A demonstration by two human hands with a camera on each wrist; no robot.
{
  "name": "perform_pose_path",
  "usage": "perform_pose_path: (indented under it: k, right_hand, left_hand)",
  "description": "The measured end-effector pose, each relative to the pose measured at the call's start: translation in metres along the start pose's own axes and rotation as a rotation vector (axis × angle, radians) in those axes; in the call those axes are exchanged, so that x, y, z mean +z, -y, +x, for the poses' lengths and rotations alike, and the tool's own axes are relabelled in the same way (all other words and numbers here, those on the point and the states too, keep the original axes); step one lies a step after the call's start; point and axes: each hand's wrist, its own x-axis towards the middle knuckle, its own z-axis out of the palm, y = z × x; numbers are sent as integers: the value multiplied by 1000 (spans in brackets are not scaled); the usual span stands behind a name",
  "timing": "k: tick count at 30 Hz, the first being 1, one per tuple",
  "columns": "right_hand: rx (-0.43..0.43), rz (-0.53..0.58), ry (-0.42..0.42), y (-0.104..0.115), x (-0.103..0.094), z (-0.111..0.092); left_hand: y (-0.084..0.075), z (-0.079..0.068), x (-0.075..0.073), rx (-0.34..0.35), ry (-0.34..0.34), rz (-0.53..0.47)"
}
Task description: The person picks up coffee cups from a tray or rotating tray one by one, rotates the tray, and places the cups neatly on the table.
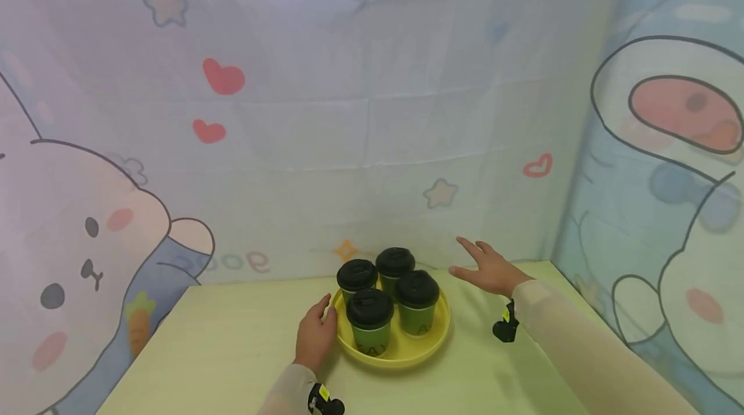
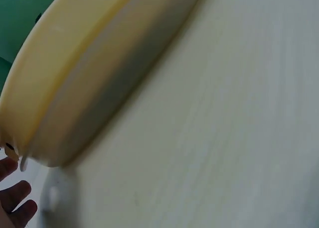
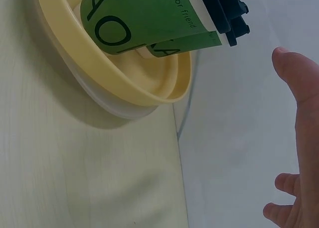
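Note:
A round yellow tray [image 1: 415, 358] stands on the table with several green paper cups on it, all under black lids. Its front cup [image 1: 371, 339] and right cup [image 1: 417, 319] show dark lettering. My left hand [image 1: 316, 335] is at the tray's left rim, fingers extended; whether they touch it is unclear. In the left wrist view, its fingers [image 2: 17, 195] appear near the tray's end. My right hand [image 1: 488, 270] hovers right of the tray, fingers spread and holding nothing. The right wrist view shows its thumb [image 3: 294, 71] apart from the cups' lids [image 3: 224, 11].
The pale yellow table [image 1: 232, 337] reaches back to a light cloth backdrop [image 1: 325, 144] printed with hearts and stars. Another printed cloth [image 1: 668, 208] hangs along the right side. A whitish base [image 3: 117, 108] shows beneath the tray's rim.

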Motion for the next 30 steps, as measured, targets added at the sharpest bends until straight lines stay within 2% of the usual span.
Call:
perform_pose_path:
  k: [4, 11, 18, 30]
  right_hand:
    - [-4, -1, 3, -5, 3, 2]
    - [-9, 12, 13, -6, 6, 0]
    - [0, 24, 36, -4, 7, 0]
    - [-90, 91, 6, 18, 0, 10]
  left_hand:
    - [2, -6, 3, -27, -34, -28]
    - [10, -8, 9, 6, -59, -42]
    - [13, -8, 12, -9, -71, -79]
    - [14, -9, 10, 0, -52, -82]
